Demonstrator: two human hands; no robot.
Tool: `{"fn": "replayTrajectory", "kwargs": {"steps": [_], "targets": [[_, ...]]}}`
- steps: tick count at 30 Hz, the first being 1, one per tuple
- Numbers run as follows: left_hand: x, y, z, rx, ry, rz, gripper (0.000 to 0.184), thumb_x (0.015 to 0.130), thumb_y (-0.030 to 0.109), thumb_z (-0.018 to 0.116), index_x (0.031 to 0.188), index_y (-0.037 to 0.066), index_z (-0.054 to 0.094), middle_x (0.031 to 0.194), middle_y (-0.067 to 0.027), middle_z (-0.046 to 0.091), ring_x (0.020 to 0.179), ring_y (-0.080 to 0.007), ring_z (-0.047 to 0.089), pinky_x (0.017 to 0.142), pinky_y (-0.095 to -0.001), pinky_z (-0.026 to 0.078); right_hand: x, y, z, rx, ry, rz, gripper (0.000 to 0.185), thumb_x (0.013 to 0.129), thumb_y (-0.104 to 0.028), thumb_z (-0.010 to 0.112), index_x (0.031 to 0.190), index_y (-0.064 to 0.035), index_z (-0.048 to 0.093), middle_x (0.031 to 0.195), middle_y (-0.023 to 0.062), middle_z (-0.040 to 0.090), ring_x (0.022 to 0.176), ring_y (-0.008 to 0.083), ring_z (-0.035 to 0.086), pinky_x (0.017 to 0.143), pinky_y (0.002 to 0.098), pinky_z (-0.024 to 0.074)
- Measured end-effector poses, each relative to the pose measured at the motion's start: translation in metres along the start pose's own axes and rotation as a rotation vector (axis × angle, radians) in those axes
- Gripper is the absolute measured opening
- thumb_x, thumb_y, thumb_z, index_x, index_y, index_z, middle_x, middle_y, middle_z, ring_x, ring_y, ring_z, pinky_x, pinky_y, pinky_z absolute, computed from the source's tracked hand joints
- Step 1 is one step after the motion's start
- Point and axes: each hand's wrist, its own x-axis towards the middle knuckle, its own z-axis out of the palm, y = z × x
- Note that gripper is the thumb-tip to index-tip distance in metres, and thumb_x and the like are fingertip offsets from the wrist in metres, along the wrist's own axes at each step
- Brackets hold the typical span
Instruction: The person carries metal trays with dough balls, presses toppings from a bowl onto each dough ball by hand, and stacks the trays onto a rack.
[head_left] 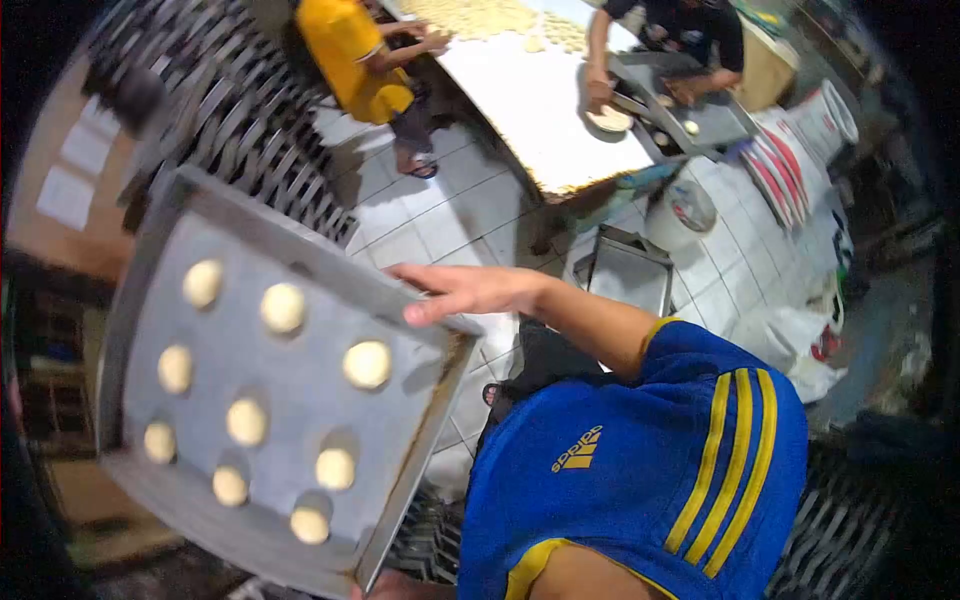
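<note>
A deep metal baking tray [300, 390] is tilted in front of me, with several round pale dough balls [246, 422] spaced out on its floor. My right hand [465, 292] is at the tray's upper right corner, thumb over the rim and fingers along the outer side. At the lower corner, my left hand [395, 586] grips the edge; only a small part of it shows at the bottom of the view, and its fingers are mostly hidden.
A person in yellow [345, 50] and one in black [690, 30] work at a white table [540, 110] bearing dough pieces. Metal racks [230, 110] stand close on the left. A white bucket [680, 215], another tray [625, 275] and plastic bags [795, 340] are on the tiled floor.
</note>
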Motion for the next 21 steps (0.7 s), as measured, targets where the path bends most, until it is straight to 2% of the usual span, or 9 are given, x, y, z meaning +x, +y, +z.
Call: {"fn": "replayTrajectory", "kwargs": {"steps": [2, 5, 6, 8, 11, 13, 15, 17, 21], "targets": [[0.002, -0.022, 0.051, -0.083, -0.129, -0.158, 0.051, 0.082, 0.025, 0.070, 0.120, -0.010, 0.068, 0.122, -0.0227, 0.069, 0.113, -0.0342, 0.067, 0.095, -0.0453, 0.057, -0.029, 0.023, -0.037, -0.335, 0.367, 0.142, 0.098, 0.097, -0.065, 0.072, 0.167, -0.0038, 0.039, 0.158, 0.0226, 0.053, 0.141, 0.0262, 0.054, 0.118, 0.0373, 0.0422], [-0.017, -0.082, 0.145, 0.129, -0.236, -0.250, 0.051, 0.082, 0.023, 0.069, 0.125, -0.004, 0.067, 0.126, -0.0180, 0.068, 0.114, -0.0312, 0.066, 0.105, -0.0460, 0.052, -0.089, 0.065, -0.094, -0.184, 0.703, 0.270, 0.072, 0.099, -0.045, 0.077, 0.155, -0.0029, 0.058, 0.128, 0.0166, 0.074, 0.111, 0.0212, 0.071, 0.098, 0.0353, 0.0545], [-0.013, -0.106, 0.164, 0.084, -0.362, -0.361, 0.050, 0.081, 0.022, 0.069, 0.124, -0.004, 0.067, 0.123, -0.0160, 0.067, 0.114, -0.0327, 0.065, 0.105, -0.0481, 0.052, -0.111, 0.074, -0.109, -0.177, 0.732, 0.261, 0.072, 0.099, -0.045, 0.077, 0.155, -0.0029, 0.058, 0.128, 0.0166, 0.074, 0.111, 0.0212, 0.071, 0.098, 0.0353, 0.0545], [-0.035, -0.147, 0.225, 0.043, -0.547, -0.483, 0.040, 0.079, 0.015, 0.068, 0.116, -0.001, 0.064, 0.123, -0.0132, 0.065, 0.116, -0.0332, 0.063, 0.107, -0.0501, 0.051, -0.149, 0.100, -0.151, -0.136, 0.926, 0.197, 0.054, 0.102, -0.031, 0.074, 0.147, -0.0023, 0.065, 0.112, 0.0103, 0.078, 0.096, 0.0164, 0.072, 0.088, 0.0329, 0.0561], [-0.051, -0.248, 0.281, 0.093, -0.652, -0.640, 0.035, 0.079, 0.010, 0.066, 0.113, 0.002, 0.062, 0.127, -0.0129, 0.063, 0.121, -0.0346, 0.060, 0.113, -0.0514, 0.048, -0.194, 0.095, -0.211, -0.064, 1.078, 0.343, 0.050, 0.103, -0.021, 0.068, 0.150, -0.0060, 0.064, 0.119, 0.0104, 0.077, 0.104, 0.0178, 0.070, 0.095, 0.0338, 0.0544], [-0.076, -0.296, 0.327, 0.035, -0.761, -0.805, 0.047, 0.080, 0.006, 0.064, 0.126, -0.001, 0.062, 0.136, -0.0164, 0.062, 0.131, -0.0362, 0.055, 0.116, -0.0535, 0.045, -0.213, 0.122, -0.265, -0.071, 1.118, 0.325, 0.049, 0.102, -0.023, 0.069, 0.148, -0.0055, 0.066, 0.119, 0.0124, 0.078, 0.104, 0.0192, 0.070, 0.095, 0.0353, 0.0543], [-0.101, -0.350, 0.372, 0.087, -0.849, -0.798, 0.076, 0.078, 0.006, 0.061, 0.153, -0.003, 0.051, 0.148, -0.0176, 0.059, 0.135, -0.0357, 0.056, 0.120, -0.0487, 0.043, -0.231, 0.153, -0.333, -0.117, 1.178, 0.378, 0.049, 0.100, -0.025, 0.069, 0.145, -0.0045, 0.067, 0.118, 0.0162, 0.078, 0.105, 0.0221, 0.072, 0.096, 0.0374, 0.0541], [-0.114, -0.403, 0.401, 0.151, -0.877, -0.841, 0.063, 0.078, 0.004, 0.060, 0.140, -0.006, 0.058, 0.141, -0.0179, 0.063, 0.129, -0.0343, 0.060, 0.117, -0.0486, 0.046, -0.246, 0.187, -0.387, -0.127, 1.185, 0.410, 0.048, 0.099, -0.026, 0.069, 0.142, -0.0037, 0.069, 0.117, 0.0196, 0.078, 0.105, 0.0242, 0.073, 0.097, 0.0389, 0.0540], [-0.140, -0.476, 0.438, 0.191, -0.829, -0.982, 0.048, 0.079, 0.002, 0.059, 0.126, -0.008, 0.061, 0.136, -0.0196, 0.065, 0.124, -0.0364, 0.063, 0.112, -0.0538, 0.051, -0.262, 0.194, -0.459, -0.177, 1.167, 0.478, 0.043, 0.104, -0.025, 0.068, 0.138, 0.0013, 0.069, 0.114, 0.0147, 0.079, 0.101, 0.0207, 0.072, 0.094, 0.0376, 0.0548]]}}
